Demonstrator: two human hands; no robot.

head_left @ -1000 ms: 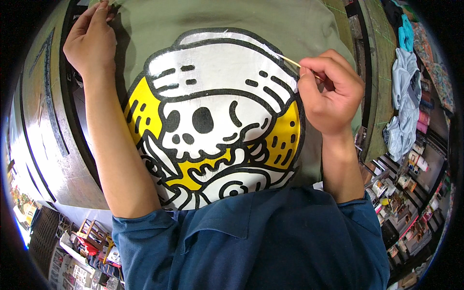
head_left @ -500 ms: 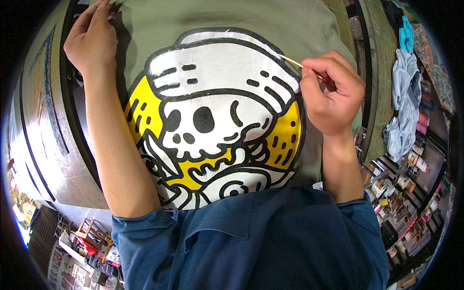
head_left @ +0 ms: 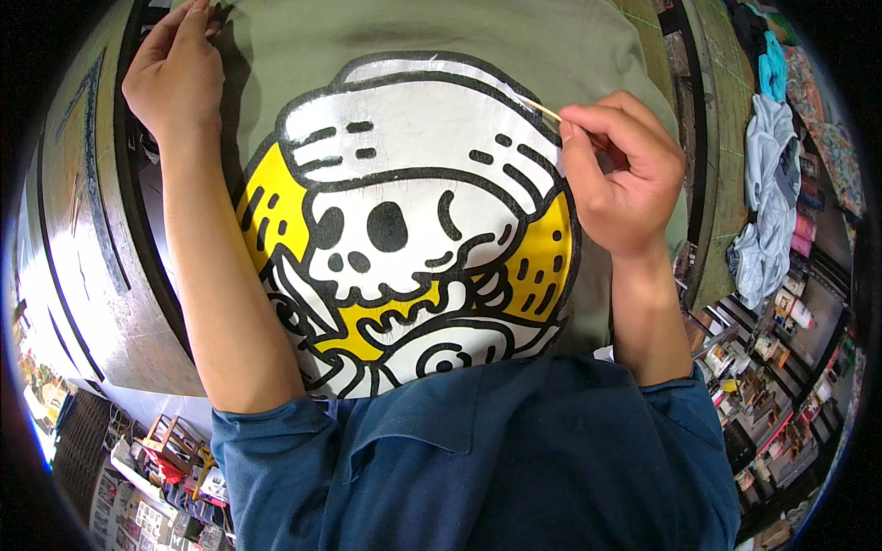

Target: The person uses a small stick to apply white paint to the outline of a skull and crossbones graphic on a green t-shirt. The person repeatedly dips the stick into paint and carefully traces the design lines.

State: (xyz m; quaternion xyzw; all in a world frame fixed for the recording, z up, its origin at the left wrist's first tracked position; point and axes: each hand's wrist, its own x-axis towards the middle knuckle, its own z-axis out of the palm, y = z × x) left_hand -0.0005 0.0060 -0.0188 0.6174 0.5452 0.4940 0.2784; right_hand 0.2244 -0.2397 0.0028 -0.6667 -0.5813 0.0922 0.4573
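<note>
Olive-green fabric (head_left: 459, 23) lies under a printed skull design (head_left: 377, 239) in white, black and yellow, with a banded white cap on top. My right hand (head_left: 625, 170) is closed on a thin pale wooden stick (head_left: 542, 108); the stick's tip touches the white-and-black upper right rim of the cap. My left hand (head_left: 179, 73) is closed at the top left, fingertips pinched at the fabric's left side near the picture's edge; what they hold, if anything, I cannot make out. Both forearms come up from the blue short sleeves below, either side of the print.
Left stands a shiny curved-looking board (head_left: 110, 331). Right, a green board (head_left: 717, 275) carries crumpled light-blue cloth (head_left: 767, 202) and a teal cloth (head_left: 772, 64). Beyond are shelves of small bottles (head_left: 795, 308). A wooden chair (head_left: 170, 441) and clutter show at lower left.
My right hand and the stick have shifted a little left and up along the cap's rim. My left hand stays almost where it was.
</note>
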